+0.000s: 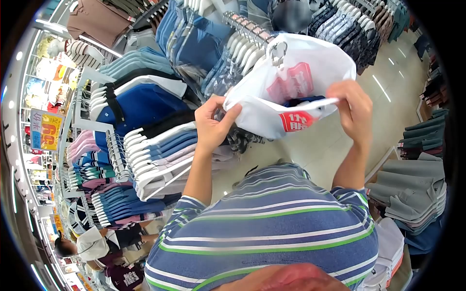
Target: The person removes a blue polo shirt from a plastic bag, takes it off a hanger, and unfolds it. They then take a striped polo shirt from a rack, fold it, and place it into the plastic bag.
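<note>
A white plastic bag (257, 115) with red printing hangs open in front of my chest, its near edge stretched between both hands. My left hand (213, 121) pinches the left end of that edge between thumb and fingers. At the right end, my right hand (353, 109) is closed on the rim. Something dark blue (303, 101) shows inside the bag. The far side of the bag rests against a metal rack hook (277, 52).
Racks of hanging clothes, including blue shirts (141, 109), stand close on the left and ahead. Folded grey garments (412, 194) lie at the right. A person (92, 245) is at the lower left. A price sign (46, 130) hangs at the far left.
</note>
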### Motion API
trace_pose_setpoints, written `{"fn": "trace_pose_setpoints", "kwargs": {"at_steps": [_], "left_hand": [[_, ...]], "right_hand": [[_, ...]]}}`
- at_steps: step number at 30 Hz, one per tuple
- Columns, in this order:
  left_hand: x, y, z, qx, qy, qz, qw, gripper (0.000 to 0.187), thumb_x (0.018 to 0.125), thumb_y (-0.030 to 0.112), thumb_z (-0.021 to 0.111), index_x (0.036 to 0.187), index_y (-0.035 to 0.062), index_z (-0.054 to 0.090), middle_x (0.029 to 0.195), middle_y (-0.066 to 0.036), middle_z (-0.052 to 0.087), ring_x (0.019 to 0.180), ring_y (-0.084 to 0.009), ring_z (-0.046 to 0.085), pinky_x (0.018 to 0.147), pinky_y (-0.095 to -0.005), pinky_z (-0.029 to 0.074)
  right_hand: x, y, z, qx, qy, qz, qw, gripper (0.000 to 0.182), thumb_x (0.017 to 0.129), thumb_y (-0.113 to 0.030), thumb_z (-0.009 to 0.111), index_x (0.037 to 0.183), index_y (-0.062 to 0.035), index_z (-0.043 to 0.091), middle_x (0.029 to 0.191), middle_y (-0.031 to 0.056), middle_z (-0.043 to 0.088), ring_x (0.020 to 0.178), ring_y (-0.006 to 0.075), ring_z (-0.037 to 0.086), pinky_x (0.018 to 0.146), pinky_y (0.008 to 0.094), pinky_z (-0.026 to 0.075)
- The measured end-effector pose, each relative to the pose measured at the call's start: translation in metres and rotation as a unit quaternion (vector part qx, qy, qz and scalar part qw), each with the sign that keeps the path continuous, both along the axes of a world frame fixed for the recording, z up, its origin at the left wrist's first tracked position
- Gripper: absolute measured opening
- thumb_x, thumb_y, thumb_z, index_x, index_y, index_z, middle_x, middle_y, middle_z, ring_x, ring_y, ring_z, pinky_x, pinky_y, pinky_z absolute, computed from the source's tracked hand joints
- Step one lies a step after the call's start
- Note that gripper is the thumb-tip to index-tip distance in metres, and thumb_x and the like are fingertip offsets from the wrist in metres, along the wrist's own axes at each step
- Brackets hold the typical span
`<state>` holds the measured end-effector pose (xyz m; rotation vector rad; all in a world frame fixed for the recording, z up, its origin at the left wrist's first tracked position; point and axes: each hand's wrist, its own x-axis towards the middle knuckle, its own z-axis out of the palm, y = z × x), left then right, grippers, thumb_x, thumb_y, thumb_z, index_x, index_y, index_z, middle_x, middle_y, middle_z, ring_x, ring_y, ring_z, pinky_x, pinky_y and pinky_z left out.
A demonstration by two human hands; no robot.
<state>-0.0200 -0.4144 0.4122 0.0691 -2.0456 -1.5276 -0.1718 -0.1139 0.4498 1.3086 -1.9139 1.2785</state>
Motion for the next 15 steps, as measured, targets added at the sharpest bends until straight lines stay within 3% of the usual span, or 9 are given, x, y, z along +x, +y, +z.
{"fn": "trace_pose_setpoints", "kwargs": {"at_steps": [2, 4, 7, 11, 13, 14, 15], "left_hand": [[0.004, 0.005, -0.008, -0.005, -0.028, 0.005, 1.0, 0.018, 0.081, 0.009, 0.08, 0.091, -0.0003, 0.069, 0.082, -0.003, 0.07, 0.071, -0.0074, 0.057, 0.067, -0.0226, 0.046], [0.006, 0.011, -0.014, -0.103, -0.004, 0.037, 0.994, 0.02, 0.078, 0.01, 0.082, 0.092, 0.0015, 0.07, 0.08, -0.003, 0.07, 0.068, -0.0087, 0.056, 0.065, -0.023, 0.046], [0.009, 0.022, -0.025, -0.088, -0.011, 0.051, 0.995, 0.022, 0.077, 0.012, 0.083, 0.093, 0.0024, 0.07, 0.08, -0.004, 0.07, 0.067, -0.0103, 0.056, 0.065, -0.0234, 0.046], [0.011, 0.035, -0.034, -0.105, -0.018, 0.039, 0.994, 0.019, 0.082, 0.002, 0.077, 0.098, -0.0018, 0.068, 0.086, -0.004, 0.069, 0.074, -0.0078, 0.058, 0.07, -0.022, 0.047], [0.009, 0.043, -0.032, -0.088, -0.021, 0.048, 0.995, 0.015, 0.084, 0.002, 0.075, 0.096, -0.002, 0.068, 0.086, -0.005, 0.07, 0.073, -0.0079, 0.059, 0.069, -0.0221, 0.048], [0.008, 0.046, -0.031, -0.069, -0.028, 0.037, 0.997, 0.014, 0.085, 0.002, 0.074, 0.096, -0.0019, 0.068, 0.085, -0.005, 0.07, 0.073, -0.008, 0.059, 0.069, -0.0223, 0.048], [0.007, 0.046, -0.031, -0.052, -0.034, 0.03, 0.998, 0.012, 0.086, 0.002, 0.074, 0.096, -0.0018, 0.069, 0.085, -0.005, 0.07, 0.074, -0.0082, 0.059, 0.069, -0.0226, 0.048]], "right_hand": [[0.015, 0.019, -0.014, 0.049, -0.068, 0.029, 0.996, 0.013, 0.074, 0.005, 0.067, 0.084, -0.0012, 0.063, 0.084, 0.0106, 0.066, 0.079, 0.0296, 0.062, 0.07, 0.0363, 0.048], [0.028, 0.032, -0.023, 0.125, -0.138, 0.029, 0.982, 0.011, 0.076, 0.002, 0.068, 0.086, -0.0004, 0.064, 0.083, 0.0112, 0.065, 0.078, 0.0301, 0.062, 0.069, 0.0365, 0.048], [0.033, 0.039, -0.018, 0.185, -0.177, 0.067, 0.964, 0.009, 0.078, -0.001, 0.069, 0.087, -0.0004, 0.065, 0.083, 0.0121, 0.066, 0.078, 0.0308, 0.063, 0.07, 0.0374, 0.048], [0.038, 0.007, 0.011, 0.137, -0.178, 0.153, 0.962, 0.012, 0.08, -0.004, 0.069, 0.091, -0.0004, 0.066, 0.083, 0.0129, 0.065, 0.078, 0.0316, 0.063, 0.071, 0.0386, 0.05], [0.032, -0.016, 0.006, 0.119, -0.226, 0.282, 0.925, 0.012, 0.081, -0.002, 0.065, 0.093, 0.0001, 0.066, 0.09, 0.0169, 0.067, 0.082, 0.0336, 0.066, 0.075, 0.0393, 0.051], [0.023, -0.026, -0.001, 0.122, -0.224, 0.29, 0.923, 0.012, 0.081, -0.002, 0.065, 0.093, 0.0001, 0.066, 0.09, 0.0169, 0.067, 0.082, 0.0336, 0.066, 0.075, 0.0393, 0.051], [0.013, -0.039, -0.01, 0.206, -0.177, 0.228, 0.935, 0.016, 0.08, 0.0, 0.064, 0.096, -0.0003, 0.066, 0.093, 0.0186, 0.068, 0.084, 0.036, 0.066, 0.076, 0.0405, 0.051]]}}
